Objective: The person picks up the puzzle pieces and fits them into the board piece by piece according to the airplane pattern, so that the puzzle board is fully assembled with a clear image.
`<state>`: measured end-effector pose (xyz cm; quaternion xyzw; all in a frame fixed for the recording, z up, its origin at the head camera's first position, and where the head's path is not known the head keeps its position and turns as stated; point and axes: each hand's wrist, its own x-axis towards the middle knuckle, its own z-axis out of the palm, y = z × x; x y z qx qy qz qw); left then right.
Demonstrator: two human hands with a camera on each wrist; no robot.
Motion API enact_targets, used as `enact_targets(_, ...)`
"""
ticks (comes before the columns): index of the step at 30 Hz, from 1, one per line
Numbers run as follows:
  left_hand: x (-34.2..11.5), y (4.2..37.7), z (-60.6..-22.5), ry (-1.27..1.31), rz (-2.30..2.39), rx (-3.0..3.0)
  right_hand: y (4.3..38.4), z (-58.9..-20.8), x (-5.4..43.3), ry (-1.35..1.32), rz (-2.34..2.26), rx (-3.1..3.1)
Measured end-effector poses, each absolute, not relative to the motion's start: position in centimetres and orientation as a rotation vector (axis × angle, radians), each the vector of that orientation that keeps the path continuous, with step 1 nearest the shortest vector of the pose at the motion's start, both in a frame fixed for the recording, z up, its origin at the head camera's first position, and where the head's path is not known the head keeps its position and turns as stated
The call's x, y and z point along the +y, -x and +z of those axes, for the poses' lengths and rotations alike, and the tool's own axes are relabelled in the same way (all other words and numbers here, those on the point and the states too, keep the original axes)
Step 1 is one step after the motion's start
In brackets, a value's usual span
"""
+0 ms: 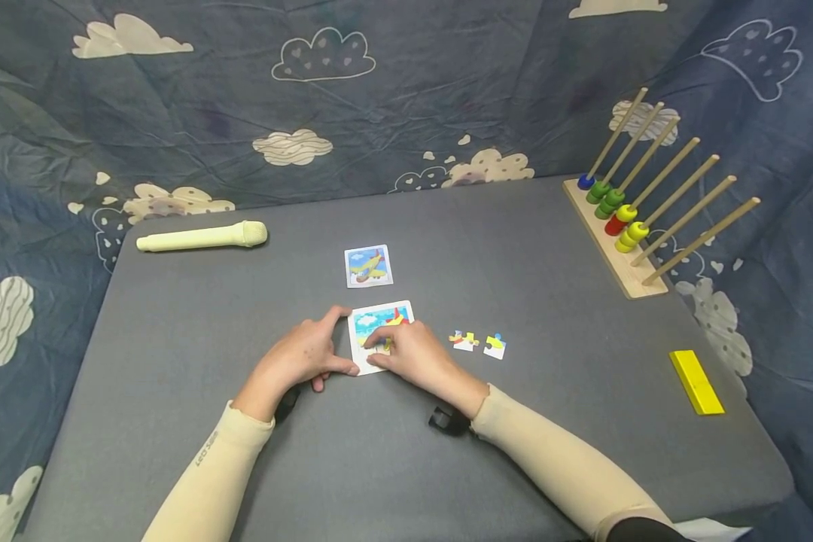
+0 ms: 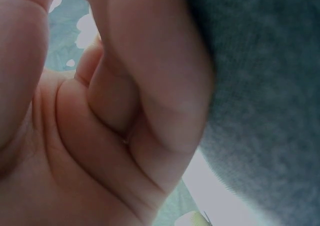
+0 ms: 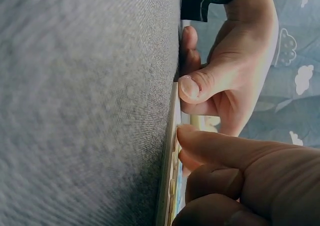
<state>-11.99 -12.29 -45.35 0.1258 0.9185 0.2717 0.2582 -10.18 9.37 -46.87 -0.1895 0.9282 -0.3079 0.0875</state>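
A jigsaw puzzle board point(image 1: 363, 325) with an airplane picture and a pale border lies flat in the middle of the grey table in the head view. My left hand point(image 1: 301, 352) holds the board at its left side, index finger at the upper left corner, thumb at the lower left. Over the board, the thumb and index finger of my right hand point(image 1: 420, 355) pinch at a puzzle piece low in the picture, mostly hidden by the fingers. The right wrist view shows the right thumb point(image 3: 210, 143) touching the board's top. Two loose puzzle pieces, one red and yellow point(image 1: 464, 341), one yellow and blue point(image 1: 494, 345), lie to the right.
A square airplane picture card point(image 1: 369, 266) lies behind the board. A cream toy microphone point(image 1: 203, 236) is at the back left. A wooden peg stand point(image 1: 616, 239) with coloured beads stands at the right, with a yellow block point(image 1: 696, 382) nearer the front.
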Motion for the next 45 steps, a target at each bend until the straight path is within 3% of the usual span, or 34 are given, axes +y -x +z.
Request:
enact_targets(6, -12.3, 12.0, -45.3, -0.349, 0.757, 2.491, 11.0, -45.9, 10.9, 0.478, -1.062, 2.74)
enact_targets(13, -12.2, 12.0, -45.2, -0.32, 0.755, 2.47, 12.1, -44.4, 17.1, 0.273, -1.394, 2.532)
enact_targets(24, -12.1, 11.9, -45.2, -0.307, 0.759, 2.461, 11.0, -45.4, 25.4, 0.138, -1.384, 2.405)
enact_targets(45, -12.2, 11.9, -45.2, -0.3, 0.756, 2.466, 10.1, -47.5, 25.0, 0.123, -1.079, 2.639)
